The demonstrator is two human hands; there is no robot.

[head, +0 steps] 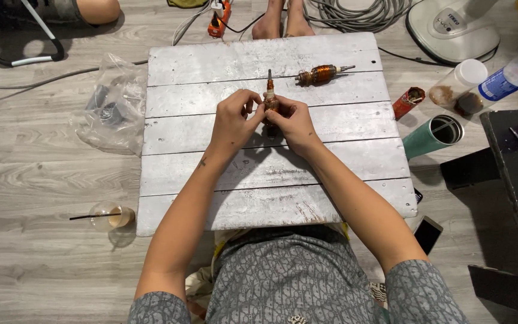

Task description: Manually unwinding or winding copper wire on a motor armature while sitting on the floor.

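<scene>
Both my hands meet over the middle of a low white plank table (pixel 199 174). Between them they hold a small motor armature (pixel 270 96) with copper windings, its steel shaft pointing away from me. My left hand (pixel 233 120) pinches it from the left, fingers curled around its side. My right hand (pixel 295 123) grips its lower end from the right. A second copper-wound armature (pixel 321 74) lies on the table beyond my hands, shaft pointing right.
A clear plastic bag (pixel 110 105) with dark parts lies left of the table. A cup with a straw (pixel 115 217) stands at the front left. A teal tumbler (pixel 433 137), red lighter (pixel 408 102), bottles, fan base (pixel 451 27), cables and another person's feet (pixel 283 21) surround it.
</scene>
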